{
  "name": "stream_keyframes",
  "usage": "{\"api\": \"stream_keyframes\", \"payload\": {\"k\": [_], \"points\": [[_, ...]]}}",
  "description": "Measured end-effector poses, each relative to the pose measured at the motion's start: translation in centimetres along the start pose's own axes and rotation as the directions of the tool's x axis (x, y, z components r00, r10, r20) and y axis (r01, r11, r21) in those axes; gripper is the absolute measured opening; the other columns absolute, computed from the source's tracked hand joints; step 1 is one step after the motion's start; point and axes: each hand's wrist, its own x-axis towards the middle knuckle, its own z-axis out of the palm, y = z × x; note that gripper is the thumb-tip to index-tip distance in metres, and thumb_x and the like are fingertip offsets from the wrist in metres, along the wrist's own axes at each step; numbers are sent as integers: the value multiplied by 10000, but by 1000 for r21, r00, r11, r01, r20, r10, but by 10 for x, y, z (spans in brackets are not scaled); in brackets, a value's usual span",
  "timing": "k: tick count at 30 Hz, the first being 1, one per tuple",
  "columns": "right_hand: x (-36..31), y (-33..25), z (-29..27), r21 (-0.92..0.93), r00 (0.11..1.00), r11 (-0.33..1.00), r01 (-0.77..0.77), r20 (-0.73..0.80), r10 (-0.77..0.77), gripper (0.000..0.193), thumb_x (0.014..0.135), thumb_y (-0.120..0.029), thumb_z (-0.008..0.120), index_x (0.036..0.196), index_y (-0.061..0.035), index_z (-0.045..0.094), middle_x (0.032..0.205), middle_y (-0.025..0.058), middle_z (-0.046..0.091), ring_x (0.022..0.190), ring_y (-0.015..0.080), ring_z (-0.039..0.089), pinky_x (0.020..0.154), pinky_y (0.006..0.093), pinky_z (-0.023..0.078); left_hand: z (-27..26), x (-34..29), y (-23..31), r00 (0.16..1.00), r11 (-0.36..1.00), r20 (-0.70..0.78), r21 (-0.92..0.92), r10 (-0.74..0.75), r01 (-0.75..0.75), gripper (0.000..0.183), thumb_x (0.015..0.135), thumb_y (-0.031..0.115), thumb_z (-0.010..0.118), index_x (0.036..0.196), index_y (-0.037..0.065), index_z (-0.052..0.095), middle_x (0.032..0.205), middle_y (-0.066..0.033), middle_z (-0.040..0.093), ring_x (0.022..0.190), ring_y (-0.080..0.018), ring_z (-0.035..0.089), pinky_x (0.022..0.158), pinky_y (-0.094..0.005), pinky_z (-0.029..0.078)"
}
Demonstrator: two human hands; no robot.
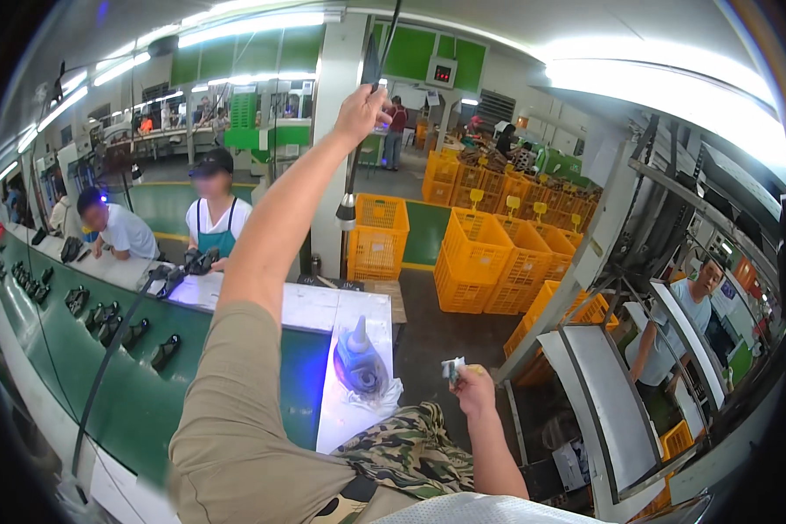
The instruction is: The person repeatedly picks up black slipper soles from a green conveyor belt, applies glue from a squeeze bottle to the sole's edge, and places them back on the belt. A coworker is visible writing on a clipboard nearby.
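My left hand (pixel 361 115) is raised high, its fingers closed round a dark hanging cord (pixel 395 24). Below the hand, a lamp (pixel 347 212) hangs along the same line. Low on the right, my right hand (pixel 475 389) pinches a small crumpled white-and-grey piece (pixel 451 369), perhaps cloth or paper. Between my arms a squeeze bottle (pixel 358 356) with a pointed nozzle stands on the white bench end (pixel 332 417), lit bluish. A crumpled whitish cloth (pixel 386 397) lies against its base.
Left of me runs a green conveyor belt (pixel 227 384) carrying dark sandals (pixel 166 351). Two people (pixel 218 210) (pixel 122 229) work along its far side. Yellow crates (pixel 476 249) stack ahead. A metal rack (pixel 603 393) stands close on the right, with another person (pixel 672 323) behind it.
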Motion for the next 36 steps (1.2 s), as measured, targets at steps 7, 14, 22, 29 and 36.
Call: {"api": "stream_keyframes", "payload": {"k": [7,14,22,29,36], "points": [[-17,3,3,69,998,996,-54,18,53,104,872,-70,663,865,-103,565,777,68,649,660,200,632,576,375,527,67,-47,64,971,836,-33,-516,-237,187,258,997,270,540,1010,26,625,570,30,432,409,-57,338,350,-231,261],[-11,8,6,120,994,989,-91,75,82,97,870,-56,657,837,-97,576,778,77,664,670,194,648,576,361,538,84,-82,116,984,837,2,-525,-180,154,273,1011,277,530,1054,22,617,570,37,419,402,-50,315,361,-224,260],[-13,10,17,116,989,987,-109,117,95,104,867,-71,667,838,-111,575,807,61,675,691,195,655,601,378,536,88,-93,138,987,853,-4,-504,-163,139,275,1012,277,530,1058,19,616,570,40,410,402,-42,301,360,-214,255],[-8,17,12,134,984,981,-140,131,123,110,861,-69,674,837,-110,575,796,60,673,700,199,656,604,383,533,90,-99,143,995,867,10,-489,-103,95,266,1018,266,518,1063,23,614,570,44,390,410,-37,294,366,-217,250],[-15,15,26,110,980,982,-156,139,141,111,874,-63,659,817,-106,575,774,61,669,679,191,652,597,364,532,88,-107,154,989,827,73,-543,-128,147,250,1018,252,522,1026,25,625,584,40,426,440,-38,332,385,-215,280]]}}
